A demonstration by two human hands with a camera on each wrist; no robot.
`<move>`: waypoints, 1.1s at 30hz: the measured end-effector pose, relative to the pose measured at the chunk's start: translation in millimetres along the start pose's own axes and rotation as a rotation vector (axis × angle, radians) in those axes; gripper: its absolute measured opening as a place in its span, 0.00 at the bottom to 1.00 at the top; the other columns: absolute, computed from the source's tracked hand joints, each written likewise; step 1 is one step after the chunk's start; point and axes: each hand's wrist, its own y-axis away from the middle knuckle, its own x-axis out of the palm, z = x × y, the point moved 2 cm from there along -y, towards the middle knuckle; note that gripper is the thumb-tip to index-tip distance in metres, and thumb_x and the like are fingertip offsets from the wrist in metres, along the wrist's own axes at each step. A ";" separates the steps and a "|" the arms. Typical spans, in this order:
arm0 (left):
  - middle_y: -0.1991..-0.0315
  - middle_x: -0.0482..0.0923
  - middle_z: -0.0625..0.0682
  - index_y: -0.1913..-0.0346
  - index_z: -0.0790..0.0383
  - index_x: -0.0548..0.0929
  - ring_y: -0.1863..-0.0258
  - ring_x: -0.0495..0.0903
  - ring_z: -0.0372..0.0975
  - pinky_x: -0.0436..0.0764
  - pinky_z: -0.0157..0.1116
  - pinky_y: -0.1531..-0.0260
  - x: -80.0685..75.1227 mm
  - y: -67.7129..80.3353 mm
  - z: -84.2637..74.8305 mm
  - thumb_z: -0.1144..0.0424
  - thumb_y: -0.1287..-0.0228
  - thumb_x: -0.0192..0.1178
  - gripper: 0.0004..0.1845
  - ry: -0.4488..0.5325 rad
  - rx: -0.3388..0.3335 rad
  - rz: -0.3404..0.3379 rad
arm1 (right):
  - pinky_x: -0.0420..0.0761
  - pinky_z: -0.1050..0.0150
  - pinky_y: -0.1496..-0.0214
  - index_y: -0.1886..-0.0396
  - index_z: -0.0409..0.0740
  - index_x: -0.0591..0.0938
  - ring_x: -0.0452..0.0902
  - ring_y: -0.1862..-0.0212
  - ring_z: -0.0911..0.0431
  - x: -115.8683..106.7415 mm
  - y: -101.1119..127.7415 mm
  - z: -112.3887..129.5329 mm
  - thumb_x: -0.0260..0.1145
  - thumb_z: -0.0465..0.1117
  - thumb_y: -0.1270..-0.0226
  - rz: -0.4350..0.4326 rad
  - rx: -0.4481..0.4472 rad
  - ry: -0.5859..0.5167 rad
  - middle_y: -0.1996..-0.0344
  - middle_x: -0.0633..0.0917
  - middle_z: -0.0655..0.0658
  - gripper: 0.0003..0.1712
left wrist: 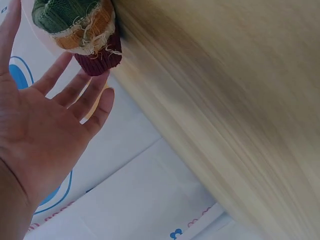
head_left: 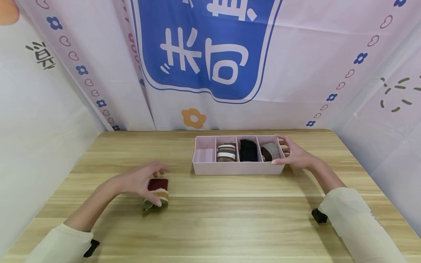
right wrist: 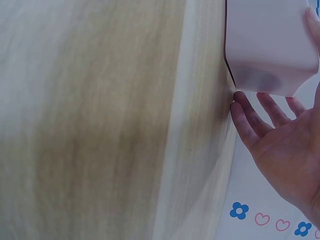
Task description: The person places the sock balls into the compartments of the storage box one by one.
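Left hand (head_left: 139,181) hovering over a rolled sock bundle (head_left: 157,194) in green, orange, cream and dark red, lying toward the worktop's (head_left: 230,219) left side, about midway between front and back edges. Fingers (left wrist: 75,90) spread and straight, released, tips just touching or nearly touching the bundle's dark red end; thumb reaching down along its near side, not clearly gripping.

Right hand (head_left: 294,153) resting against the right end of a pink divided tray (head_left: 236,168) sitting near the back edge, right of centre. Fingers (right wrist: 255,117) relaxed and extended along the tray's end wall, thumb at the near corner, grasping nothing firmly.

Lying in the tray's four compartments, left to right: nothing visible in the first, a brown-and-white striped roll (head_left: 226,152), a black roll (head_left: 248,150), a grey-and-brown roll (head_left: 270,151) nearest the right hand.
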 end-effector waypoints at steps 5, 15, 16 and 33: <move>0.48 0.77 0.56 0.37 0.70 0.76 0.51 0.77 0.47 0.80 0.44 0.54 1.3 3.9 0.9 0.44 0.60 0.85 0.50 -0.027 0.029 0.025 | 0.61 0.30 0.27 0.17 0.39 0.45 0.56 0.27 0.23 0.0 0.1 -0.8 0.77 0.40 0.39 -0.004 0.002 0.000 0.25 0.55 0.22 0.62; 0.50 0.76 0.51 0.44 0.64 0.80 0.54 0.76 0.40 0.80 0.41 0.54 4.2 1.6 3.4 0.53 0.56 0.84 0.37 -0.048 0.050 0.040 | 0.60 0.30 0.27 0.17 0.39 0.45 0.57 0.28 0.23 0.6 -0.6 -1.4 0.77 0.40 0.39 -0.005 0.003 0.003 0.24 0.55 0.22 0.62; 0.50 0.76 0.51 0.44 0.64 0.80 0.53 0.76 0.40 0.80 0.41 0.53 4.4 1.3 3.2 0.55 0.55 0.84 0.36 -0.044 0.047 0.042 | 0.60 0.30 0.27 0.17 0.39 0.45 0.57 0.28 0.23 0.6 -0.6 -1.2 0.77 0.40 0.39 -0.006 0.002 0.005 0.24 0.55 0.22 0.62; 0.54 0.81 0.51 0.46 0.69 0.81 0.56 0.78 0.40 0.81 0.38 0.56 -0.2 -10.1 3.6 0.69 0.51 0.78 0.28 0.090 0.094 -0.011 | 0.60 0.30 0.26 0.17 0.39 0.45 0.56 0.27 0.24 0.1 -1.0 -1.6 0.77 0.40 0.39 -0.005 -0.002 0.003 0.24 0.55 0.22 0.62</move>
